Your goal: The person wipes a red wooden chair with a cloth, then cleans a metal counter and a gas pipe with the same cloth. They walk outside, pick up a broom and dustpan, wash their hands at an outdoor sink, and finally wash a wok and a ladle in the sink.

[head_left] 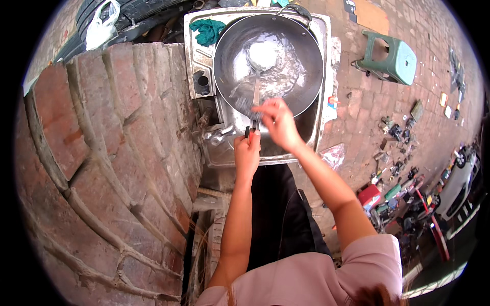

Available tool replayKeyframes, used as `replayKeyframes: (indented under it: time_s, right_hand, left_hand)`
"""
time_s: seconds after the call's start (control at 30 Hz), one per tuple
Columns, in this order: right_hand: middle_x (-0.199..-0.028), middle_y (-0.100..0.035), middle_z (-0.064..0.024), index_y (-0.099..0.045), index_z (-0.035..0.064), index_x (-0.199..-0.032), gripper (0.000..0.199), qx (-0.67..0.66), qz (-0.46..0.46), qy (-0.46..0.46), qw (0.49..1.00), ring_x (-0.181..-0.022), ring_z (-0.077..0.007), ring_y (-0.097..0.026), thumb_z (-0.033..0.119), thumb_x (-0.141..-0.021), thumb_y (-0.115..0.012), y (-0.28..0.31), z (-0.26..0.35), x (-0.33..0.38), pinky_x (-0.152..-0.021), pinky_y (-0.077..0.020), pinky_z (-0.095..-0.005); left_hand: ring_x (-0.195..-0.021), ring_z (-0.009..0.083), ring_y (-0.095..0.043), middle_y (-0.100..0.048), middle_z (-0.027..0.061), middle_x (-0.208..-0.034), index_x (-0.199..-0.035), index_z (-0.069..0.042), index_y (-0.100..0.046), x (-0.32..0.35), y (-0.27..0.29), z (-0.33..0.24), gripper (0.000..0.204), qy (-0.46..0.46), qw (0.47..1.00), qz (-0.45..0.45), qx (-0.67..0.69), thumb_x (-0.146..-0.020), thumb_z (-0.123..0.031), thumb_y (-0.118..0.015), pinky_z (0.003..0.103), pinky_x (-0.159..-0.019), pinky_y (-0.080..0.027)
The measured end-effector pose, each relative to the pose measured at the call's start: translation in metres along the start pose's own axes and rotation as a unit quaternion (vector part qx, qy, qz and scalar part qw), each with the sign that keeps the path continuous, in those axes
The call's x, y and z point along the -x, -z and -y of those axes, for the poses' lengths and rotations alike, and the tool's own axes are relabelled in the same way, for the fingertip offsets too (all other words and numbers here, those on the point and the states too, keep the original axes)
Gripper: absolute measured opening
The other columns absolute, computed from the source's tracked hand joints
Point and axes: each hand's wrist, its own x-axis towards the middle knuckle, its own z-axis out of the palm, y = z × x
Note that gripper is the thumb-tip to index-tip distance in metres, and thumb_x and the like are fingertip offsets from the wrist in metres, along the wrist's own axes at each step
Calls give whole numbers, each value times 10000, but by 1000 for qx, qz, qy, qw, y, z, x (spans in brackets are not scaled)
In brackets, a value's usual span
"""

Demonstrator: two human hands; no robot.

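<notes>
Over the near rim of a large dark wok (pixel 308 76), my left hand (pixel 247 153) is closed around the black-and-red handle end of a ladle (pixel 256 92). Its round bowl lies in the shallow water in the wok, and the handle points toward me. My right hand (pixel 278 121) is bent over the handle just above my left hand, its fingers curled in. At its fingertips is a blurred grey wad (pixel 244 104), like a steel-wool scourer; motion smears its edges. The wok sits on a metal sink unit (pixel 320 127).
A teal cloth (pixel 207 31) lies at the sink's far left corner, and a metal tap (pixel 220 134) stands at its near left. A brick wall (pixel 102 153) runs along my left. To the right are a green stool (pixel 390 57) and scattered clutter (pixel 395 132) on the brick ground.
</notes>
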Motion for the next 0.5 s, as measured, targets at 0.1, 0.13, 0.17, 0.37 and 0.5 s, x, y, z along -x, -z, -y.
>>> replayKeyframes:
  time_s: [0.1, 0.13, 0.17, 0.37, 0.5]
  right_hand:
    - [-817, -510, -82, -690, 107, -913, 326, -3, -22, -19, 1000, -809, -213, -518, -89, -710, -527, -17, -2, 1, -718, -438, -282]
    - [-800, -545, -106, -687, 106, -895, 298, 41, -38, 8, 998, -825, -258, -519, -69, -719, -521, -21, -18, -16, -757, -439, -324]
    - [-819, -585, -135, -683, 98, -877, 270, 70, -74, 19, 995, -871, -299, -515, -50, -723, -518, -24, -35, -38, -794, -432, -367]
    - [-945, -558, -174, -508, -25, -970, 257, -52, -186, -173, 966, -899, -299, -531, 109, -783, -621, -60, -57, -104, -808, -434, -369]
    - [-828, -562, -118, -496, -17, -966, 203, -296, -207, -308, 880, -694, -207, -542, 128, -836, -554, -75, -55, -91, -660, -467, -324]
  left_hand:
    - [-961, 297, -470, -575, 128, -677, -584, 6, -544, -2, 0, 3, 481, 8, 1000, 24, 5, -893, -360, -499, 384, -838, -385]
    - [-962, 301, -472, -576, 131, -674, -601, 7, -555, 0, -1, 4, 469, -7, 999, 19, -25, -892, -358, -502, 384, -841, -388]
    - [-963, 306, -474, -576, 134, -671, -618, 7, -566, 5, -3, 1, 458, -24, 998, 18, -55, -890, -356, -505, 384, -844, -391]
    - [-995, 327, -479, -563, 228, -889, -761, 31, -604, 5, -7, -5, 338, -78, 992, -11, -94, -848, -295, -590, 409, -812, -417]
    - [-991, 302, -472, -547, 176, -843, -712, 11, -575, 12, -5, -1, 282, -80, 987, -20, -136, -793, -243, -666, 396, -795, -418]
